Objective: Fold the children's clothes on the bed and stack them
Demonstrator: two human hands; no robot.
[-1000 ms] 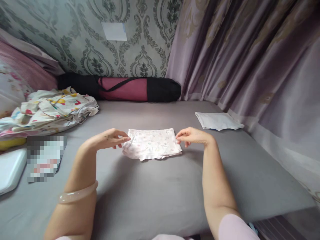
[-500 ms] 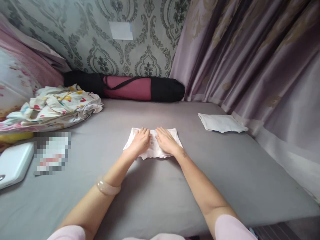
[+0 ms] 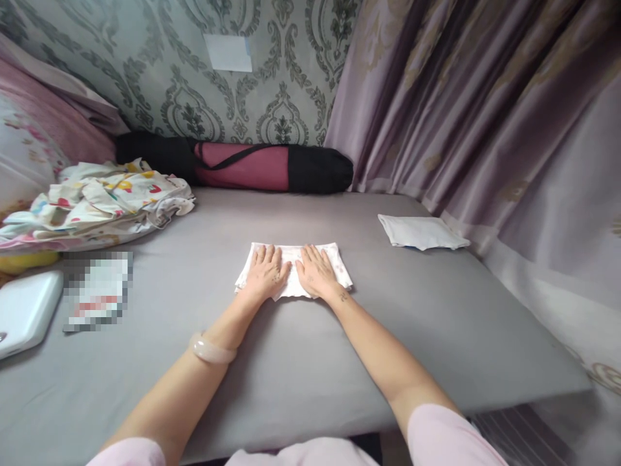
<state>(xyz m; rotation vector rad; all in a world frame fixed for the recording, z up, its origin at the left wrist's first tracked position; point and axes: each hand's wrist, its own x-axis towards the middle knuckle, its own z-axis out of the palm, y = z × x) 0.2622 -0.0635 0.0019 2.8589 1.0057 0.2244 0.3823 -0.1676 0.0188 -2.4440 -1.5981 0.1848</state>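
A folded white cloth with a faint pinkish print (image 3: 292, 286) lies flat on the grey sheet (image 3: 310, 362) in the middle of the head view; it looks like a small garment, but its exact kind cannot be told. My left hand (image 3: 266, 270) rests palm down on its left half, fingers stretched out and pointing away from me. On the right half lies my right hand (image 3: 316, 270), also flat with the fingers extended. Both palms cover much of the cloth, and neither hand grips it. A pale bangle (image 3: 212, 350) circles my left forearm.
Another folded white cloth (image 3: 423, 233) lies at the right, near the purple curtain (image 3: 388, 129). A maroon and black long bag (image 3: 242, 167) lies along the wall. At left are a patterned cloth heap (image 3: 101, 200), a white device (image 3: 30, 310) and a blurred-out packet (image 3: 99, 291).
My hands have flattened and spread more on the cloth, shifting slightly outward and exposing more of its middle. The whole view has moved a little; the other things stay in place.
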